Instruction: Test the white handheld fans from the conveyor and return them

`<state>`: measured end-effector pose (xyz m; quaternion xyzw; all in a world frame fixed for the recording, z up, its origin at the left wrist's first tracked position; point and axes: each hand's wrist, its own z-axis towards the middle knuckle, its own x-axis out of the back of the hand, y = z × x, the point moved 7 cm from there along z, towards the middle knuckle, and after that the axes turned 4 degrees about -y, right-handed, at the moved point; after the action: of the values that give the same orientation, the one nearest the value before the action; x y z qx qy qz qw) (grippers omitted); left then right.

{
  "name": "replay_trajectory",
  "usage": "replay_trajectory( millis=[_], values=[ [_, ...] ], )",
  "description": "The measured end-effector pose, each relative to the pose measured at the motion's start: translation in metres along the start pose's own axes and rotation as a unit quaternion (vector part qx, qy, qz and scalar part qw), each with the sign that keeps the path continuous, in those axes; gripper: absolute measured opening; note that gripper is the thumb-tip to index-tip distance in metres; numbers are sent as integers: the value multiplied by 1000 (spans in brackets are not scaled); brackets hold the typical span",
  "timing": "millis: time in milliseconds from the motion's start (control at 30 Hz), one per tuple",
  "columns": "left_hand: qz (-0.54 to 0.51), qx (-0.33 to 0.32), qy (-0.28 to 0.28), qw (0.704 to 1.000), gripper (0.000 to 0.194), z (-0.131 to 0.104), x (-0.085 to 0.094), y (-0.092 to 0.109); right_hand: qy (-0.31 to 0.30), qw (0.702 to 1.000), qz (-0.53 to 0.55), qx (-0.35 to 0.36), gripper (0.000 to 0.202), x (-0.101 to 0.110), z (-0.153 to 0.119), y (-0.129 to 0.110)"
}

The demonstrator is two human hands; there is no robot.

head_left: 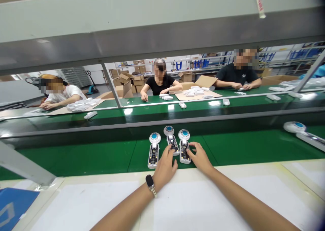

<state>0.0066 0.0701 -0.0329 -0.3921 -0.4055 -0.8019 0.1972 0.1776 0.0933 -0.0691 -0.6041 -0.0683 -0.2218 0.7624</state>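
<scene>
Three white handheld devices with round blue-centred heads lie side by side on the green conveyor belt: a left device, a middle device and a right device. My left hand, with a watch on the wrist, has its fingertips on the lower end of the middle device. The fingers of my right hand rest on the lower end of the right device. Neither device is lifted off the belt.
Another white device lies on the belt at the right. A blue sheet is at the near left on the white bench. Across a second belt, three people sit working with white parts and cardboard.
</scene>
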Motion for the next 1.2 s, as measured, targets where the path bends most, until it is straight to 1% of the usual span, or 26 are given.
replay_trajectory(
  millis=[100,233,367,467,567,633,733,800,833,900,967,1033,1067,1133,1200],
  values=[
    [-10,52,10,999,45,0,1,-9,6,1000,23,-15,26,1,0,1],
    [-11,89,21,996,40,0,4,-16,11,999,41,-32,29,1,0,2],
    [-23,88,35,995,31,2,9,-20,-10,997,44,-55,30,-3,0,3],
    [-46,82,48,994,27,3,12,-25,-20,998,41,-47,29,-3,-1,2],
    [-72,95,67,991,26,4,15,-36,-29,998,43,-38,26,-4,-1,1],
    [-89,117,92,985,25,6,19,-45,-34,998,50,-30,23,-4,-2,-1],
    [-125,181,136,966,22,6,24,-60,-35,998,54,-23,21,-4,-3,-3],
    [-161,218,156,950,22,4,24,-64,-37,998,54,-23,19,-4,-3,-6],
    [-181,224,165,943,23,3,24,-64,-41,997,57,-22,19,-4,-3,-7],
    [-212,202,178,940,25,2,23,-56,-57,996,72,-19,19,-5,-4,-12],
    [-225,147,179,946,25,2,22,-42,-84,991,101,-10,22,-7,-6,-19],
    [-209,80,157,962,23,2,22,-25,-128,981,148,-2,28,-13,-10,-26],
    [-193,45,133,971,23,2,20,-16,-158,971,178,0,31,-18,-12,-29],
    [-151,-28,56,987,23,2,14,2,-209,948,239,-2,35,-26,-16,-33],
    [-108,-98,-22,989,26,1,5,17,-225,928,295,-29,40,-32,-17,-32]
  ],
)
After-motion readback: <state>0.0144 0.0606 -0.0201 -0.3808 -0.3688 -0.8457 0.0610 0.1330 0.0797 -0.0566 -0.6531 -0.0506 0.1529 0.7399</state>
